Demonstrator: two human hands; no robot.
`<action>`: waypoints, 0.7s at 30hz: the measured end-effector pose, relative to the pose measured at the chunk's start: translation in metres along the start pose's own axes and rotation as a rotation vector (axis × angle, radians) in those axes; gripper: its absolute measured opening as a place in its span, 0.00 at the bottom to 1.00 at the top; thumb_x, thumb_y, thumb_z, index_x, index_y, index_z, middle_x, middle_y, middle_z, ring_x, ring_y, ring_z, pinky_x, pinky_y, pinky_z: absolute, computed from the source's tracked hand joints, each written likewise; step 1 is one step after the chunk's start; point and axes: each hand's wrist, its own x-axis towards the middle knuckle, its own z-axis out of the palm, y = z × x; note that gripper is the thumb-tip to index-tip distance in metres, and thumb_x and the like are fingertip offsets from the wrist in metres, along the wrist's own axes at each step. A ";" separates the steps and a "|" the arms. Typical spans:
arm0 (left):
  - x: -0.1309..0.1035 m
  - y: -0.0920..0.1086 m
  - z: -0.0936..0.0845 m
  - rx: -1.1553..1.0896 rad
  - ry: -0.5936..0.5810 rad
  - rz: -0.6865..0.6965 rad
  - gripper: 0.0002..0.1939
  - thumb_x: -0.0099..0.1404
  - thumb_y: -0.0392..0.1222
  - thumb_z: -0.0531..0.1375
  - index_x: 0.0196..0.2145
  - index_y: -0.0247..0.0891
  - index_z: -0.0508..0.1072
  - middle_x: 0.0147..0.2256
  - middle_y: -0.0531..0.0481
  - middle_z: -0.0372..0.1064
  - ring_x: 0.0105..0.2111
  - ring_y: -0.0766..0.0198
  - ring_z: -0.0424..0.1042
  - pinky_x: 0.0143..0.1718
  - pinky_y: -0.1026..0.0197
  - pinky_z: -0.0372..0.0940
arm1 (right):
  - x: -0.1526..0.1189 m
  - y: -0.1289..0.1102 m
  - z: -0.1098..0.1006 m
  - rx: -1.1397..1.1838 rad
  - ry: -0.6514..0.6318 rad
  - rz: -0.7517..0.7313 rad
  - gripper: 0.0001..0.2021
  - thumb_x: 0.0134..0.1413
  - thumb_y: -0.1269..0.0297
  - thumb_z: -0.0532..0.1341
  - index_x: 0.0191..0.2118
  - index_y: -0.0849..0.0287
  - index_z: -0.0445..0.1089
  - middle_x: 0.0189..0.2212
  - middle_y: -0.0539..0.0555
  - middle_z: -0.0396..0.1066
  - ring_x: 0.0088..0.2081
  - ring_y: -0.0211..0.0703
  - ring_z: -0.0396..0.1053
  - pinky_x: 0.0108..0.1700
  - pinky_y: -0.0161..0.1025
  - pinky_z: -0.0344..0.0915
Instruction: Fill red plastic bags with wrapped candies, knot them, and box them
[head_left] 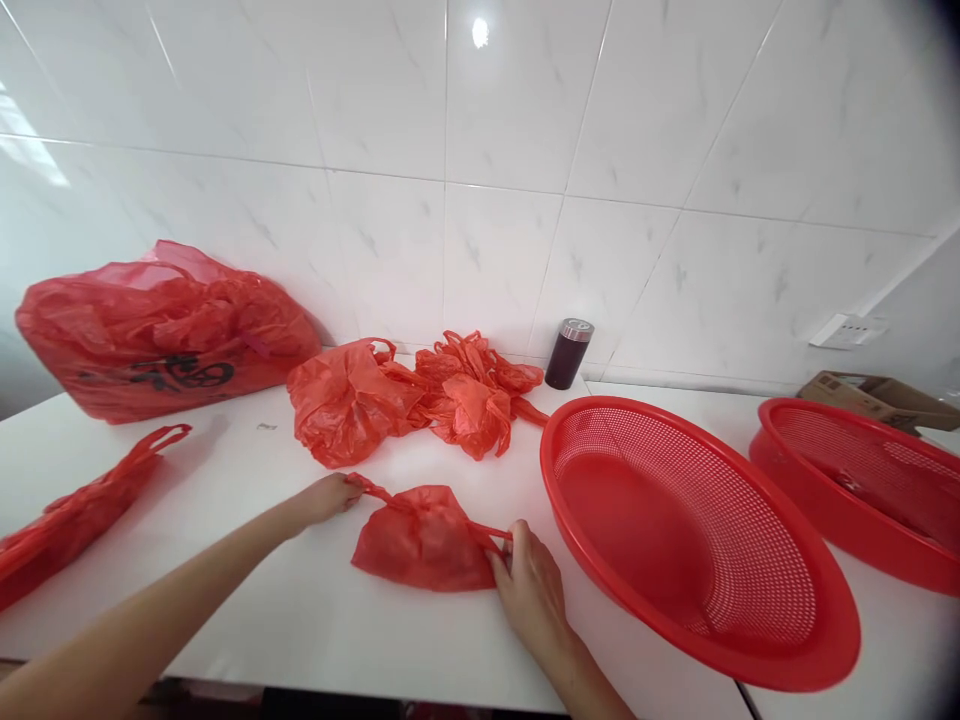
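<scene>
A small red plastic bag [427,545] lies on the white table in front of me, with something darker inside that I cannot make out. My left hand [334,496] is closed on the handle at its left end. On the other side, my right hand [531,580] pinches the right handle between thumb and fingers. Both handles are pulled outward, away from the bag's middle. Just behind it sit a rounded red plastic bag [352,400] and a heap of crumpled red bags [476,395].
A large red bag with black print [180,340] leans at the back left; a long folded red bag [90,505] lies nearer. On the right stand a red mesh basket [637,520] and a second red basket [862,500]. Behind are a dark tumbler [568,357] and a cardboard box [874,400].
</scene>
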 end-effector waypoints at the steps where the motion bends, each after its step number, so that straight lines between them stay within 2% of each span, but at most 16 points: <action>1: -0.002 -0.005 -0.012 -0.015 -0.045 0.005 0.16 0.56 0.52 0.54 0.20 0.41 0.70 0.23 0.46 0.71 0.23 0.55 0.69 0.22 0.58 0.61 | -0.001 0.000 -0.001 0.032 0.000 0.028 0.08 0.59 0.63 0.52 0.33 0.53 0.49 0.25 0.50 0.66 0.26 0.45 0.66 0.27 0.37 0.58; 4: -0.010 -0.007 -0.043 -0.043 -0.108 0.052 0.15 0.53 0.54 0.57 0.21 0.41 0.71 0.23 0.47 0.71 0.22 0.57 0.68 0.20 0.59 0.61 | 0.000 0.000 -0.005 0.197 -0.014 0.130 0.09 0.60 0.60 0.53 0.34 0.52 0.48 0.23 0.48 0.66 0.25 0.44 0.66 0.25 0.36 0.59; 6: -0.016 0.007 -0.050 -0.057 -0.035 0.116 0.15 0.58 0.53 0.54 0.30 0.41 0.74 0.33 0.46 0.74 0.30 0.55 0.72 0.29 0.56 0.66 | 0.002 -0.001 -0.008 0.351 -0.021 0.201 0.09 0.60 0.58 0.53 0.36 0.52 0.50 0.25 0.48 0.68 0.26 0.44 0.68 0.27 0.37 0.61; 7: -0.020 0.019 -0.046 -0.062 0.022 0.160 0.16 0.61 0.51 0.50 0.35 0.42 0.74 0.39 0.45 0.74 0.36 0.54 0.72 0.36 0.54 0.67 | 0.002 -0.001 -0.010 0.432 -0.023 0.235 0.09 0.60 0.57 0.53 0.37 0.52 0.51 0.26 0.49 0.69 0.27 0.44 0.69 0.28 0.37 0.63; 9: -0.029 0.047 -0.026 -0.066 0.117 0.268 0.19 0.66 0.48 0.45 0.44 0.43 0.72 0.48 0.44 0.70 0.47 0.53 0.69 0.49 0.49 0.62 | 0.002 -0.001 -0.012 0.580 -0.023 0.293 0.10 0.59 0.55 0.54 0.40 0.52 0.53 0.28 0.50 0.71 0.29 0.45 0.71 0.30 0.38 0.65; 10: -0.034 0.062 -0.010 -0.069 0.120 0.339 0.18 0.66 0.48 0.48 0.46 0.44 0.72 0.51 0.45 0.69 0.51 0.53 0.66 0.53 0.50 0.59 | 0.002 -0.001 -0.012 0.636 -0.021 0.317 0.12 0.59 0.54 0.55 0.42 0.53 0.54 0.29 0.51 0.72 0.30 0.45 0.71 0.31 0.39 0.66; 12: -0.043 0.087 0.022 -0.046 0.022 0.509 0.18 0.57 0.47 0.60 0.47 0.49 0.73 0.50 0.49 0.70 0.52 0.52 0.66 0.55 0.52 0.58 | 0.001 0.001 -0.012 0.705 -0.003 0.356 0.15 0.58 0.52 0.56 0.44 0.54 0.55 0.30 0.53 0.72 0.32 0.46 0.72 0.34 0.40 0.67; 14: -0.048 0.099 0.044 -0.028 -0.042 0.545 0.23 0.52 0.39 0.63 0.48 0.47 0.73 0.47 0.46 0.72 0.48 0.48 0.68 0.52 0.48 0.59 | 0.000 0.004 -0.011 0.731 0.030 0.387 0.17 0.56 0.50 0.58 0.45 0.55 0.56 0.33 0.54 0.71 0.34 0.46 0.71 0.36 0.41 0.68; 15: -0.048 0.100 0.048 -0.029 -0.061 0.529 0.23 0.51 0.36 0.62 0.47 0.45 0.74 0.44 0.45 0.73 0.46 0.47 0.70 0.50 0.47 0.61 | -0.001 0.006 -0.011 0.739 0.044 0.397 0.19 0.56 0.49 0.58 0.45 0.55 0.56 0.33 0.54 0.71 0.35 0.46 0.71 0.37 0.41 0.68; 17: -0.048 0.090 0.040 -0.068 -0.072 0.451 0.18 0.52 0.33 0.59 0.42 0.43 0.76 0.38 0.46 0.75 0.41 0.49 0.72 0.44 0.49 0.64 | -0.002 0.010 -0.010 0.756 0.058 0.403 0.21 0.54 0.47 0.59 0.47 0.55 0.57 0.34 0.54 0.70 0.36 0.46 0.70 0.39 0.42 0.67; 19: -0.050 0.068 0.015 -0.146 -0.094 0.373 0.13 0.53 0.35 0.58 0.36 0.43 0.76 0.34 0.50 0.75 0.36 0.53 0.73 0.38 0.55 0.65 | -0.001 0.013 -0.008 0.770 0.049 0.404 0.24 0.53 0.46 0.60 0.48 0.56 0.57 0.35 0.54 0.69 0.38 0.47 0.70 0.41 0.42 0.67; 21: -0.059 0.041 -0.019 -0.246 -0.109 0.289 0.09 0.55 0.38 0.57 0.34 0.42 0.75 0.30 0.53 0.75 0.32 0.57 0.73 0.33 0.60 0.65 | 0.000 0.014 -0.008 0.775 0.040 0.415 0.25 0.52 0.45 0.60 0.49 0.56 0.57 0.37 0.55 0.69 0.39 0.47 0.69 0.41 0.42 0.66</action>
